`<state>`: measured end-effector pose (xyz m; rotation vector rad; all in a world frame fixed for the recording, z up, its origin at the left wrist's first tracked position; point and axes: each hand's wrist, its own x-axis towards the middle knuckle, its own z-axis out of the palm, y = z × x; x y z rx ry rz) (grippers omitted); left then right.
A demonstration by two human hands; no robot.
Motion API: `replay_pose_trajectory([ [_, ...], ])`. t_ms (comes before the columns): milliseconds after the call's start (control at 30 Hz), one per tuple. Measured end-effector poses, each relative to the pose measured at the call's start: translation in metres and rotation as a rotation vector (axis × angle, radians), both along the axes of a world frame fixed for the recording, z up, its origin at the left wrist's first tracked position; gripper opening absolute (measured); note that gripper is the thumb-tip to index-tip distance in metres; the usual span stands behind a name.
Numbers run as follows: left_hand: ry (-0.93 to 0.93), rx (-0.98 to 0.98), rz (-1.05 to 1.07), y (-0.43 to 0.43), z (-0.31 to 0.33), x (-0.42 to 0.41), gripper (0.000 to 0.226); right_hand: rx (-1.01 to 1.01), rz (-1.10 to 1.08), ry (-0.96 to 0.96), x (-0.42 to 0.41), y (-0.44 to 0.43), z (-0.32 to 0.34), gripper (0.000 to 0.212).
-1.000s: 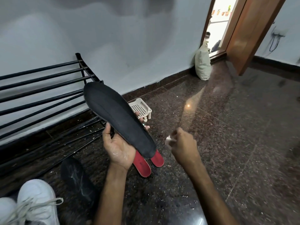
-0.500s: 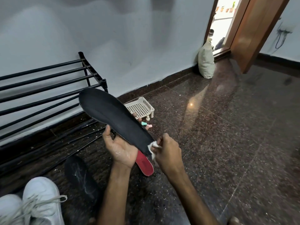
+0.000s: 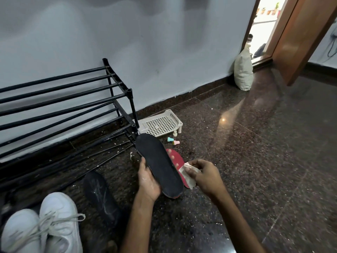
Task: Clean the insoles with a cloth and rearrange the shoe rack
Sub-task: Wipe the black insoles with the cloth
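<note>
Left hand (image 3: 148, 181) is gripping a black insole (image 3: 158, 165) above the floor (image 3: 255, 161); right hand (image 3: 206, 178) is pinching the cloth (image 3: 187, 175) just beside it. I'm judging wiping underway. A second insole (image 3: 102, 196) is looking scuffed; rack (image 3: 63, 99) rearranging not begun, sneakers (image 3: 54, 225) sitting off it.

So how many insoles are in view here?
3: a black insole held by the left hand, a red insole behind it, and a dusty insole on the floor by the white shoes. Another may be hidden behind.
</note>
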<state>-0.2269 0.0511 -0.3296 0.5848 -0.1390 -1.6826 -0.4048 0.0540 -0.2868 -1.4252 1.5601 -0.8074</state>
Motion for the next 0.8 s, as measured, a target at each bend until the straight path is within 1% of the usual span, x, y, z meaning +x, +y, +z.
replay_pose_trajectory([
  [133,0.049,0.030,-0.010,0.000,-0.006,0.002,0.070,-0.063,-0.012,0.051,0.002,0.000,0.007,0.005],
  [300,0.040,0.068,-0.008,-0.002,-0.005,0.005,0.069,-0.149,-0.014,0.065,0.006,0.001,0.014,0.013],
  [367,0.029,0.068,-0.005,-0.003,-0.003,0.005,0.070,-0.261,0.033,0.106,0.011,0.003,0.018,0.013],
  [433,0.036,0.067,0.017,-0.004,-0.002,0.004,0.069,-0.411,0.130,0.212,0.020,0.006,0.018,0.011],
  [467,0.028,0.065,0.030,-0.005,-0.002,0.003,0.069,-0.444,0.208,0.279,0.026,0.008,0.016,0.009],
  [533,-0.005,0.059,0.041,-0.007,-0.003,0.002,0.071,-0.425,0.387,0.435,0.039,0.016,0.009,0.015],
  [567,-0.008,0.056,0.050,-0.008,-0.004,0.003,0.072,-0.409,0.448,0.470,0.043,0.020,0.005,0.019],
  [633,0.026,0.036,0.058,-0.009,-0.005,0.004,0.072,-0.340,0.500,0.394,0.043,0.021,0.004,0.022],
  [700,0.089,-0.003,0.041,-0.008,-0.010,0.007,0.071,-0.198,0.588,0.369,0.035,0.016,0.007,0.028],
  [733,0.115,-0.021,0.037,-0.007,-0.011,0.007,0.070,-0.116,0.658,0.416,0.029,0.014,0.009,0.031],
  [800,0.099,-0.043,0.031,-0.006,-0.010,0.007,0.069,0.003,0.761,0.545,0.017,0.011,0.012,0.033],
])
